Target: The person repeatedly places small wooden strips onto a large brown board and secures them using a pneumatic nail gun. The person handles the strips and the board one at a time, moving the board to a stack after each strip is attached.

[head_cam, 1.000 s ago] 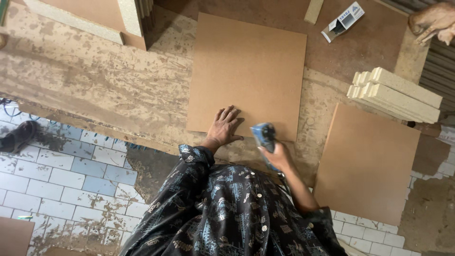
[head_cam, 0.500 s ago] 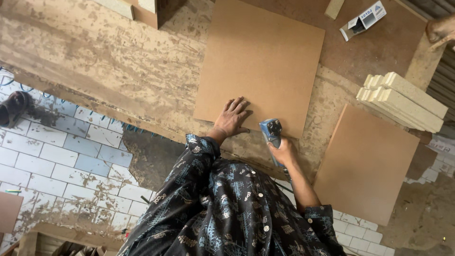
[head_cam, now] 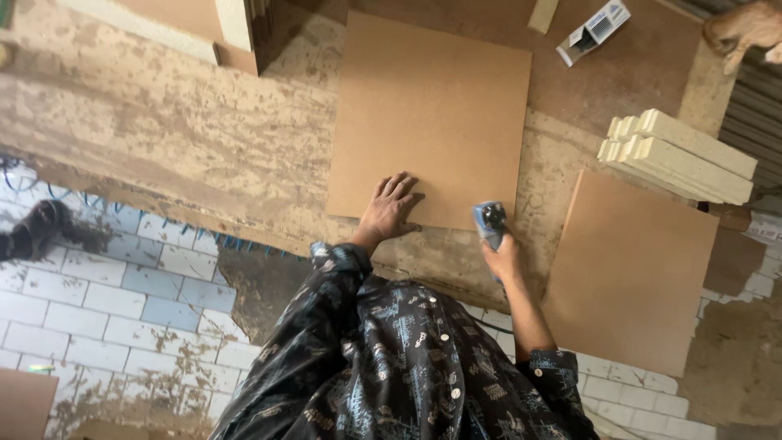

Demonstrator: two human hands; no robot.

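Observation:
A square brown fibreboard panel [head_cam: 432, 106] lies flat on the dusty workbench [head_cam: 163, 138]. My left hand [head_cam: 389, 208] rests palm-down on the panel's near edge, fingers spread. My right hand [head_cam: 503, 259] grips a small blue power tool [head_cam: 490, 222], held at the panel's near right corner. My dark patterned shirt fills the bottom of the view.
A second brown panel [head_cam: 631, 269] lies to the right, overhanging the bench. A stack of pale wooden strips [head_cam: 680, 155] sits at the right. A small white box [head_cam: 593, 31] lies at the back. Another person's hand [head_cam: 745, 28] shows at the top right. White tiled floor [head_cam: 106, 293] lies below left.
The view has shifted slightly. My left hand stays flat on the panel and my right hand keeps the blue tool at the panel's near edge.

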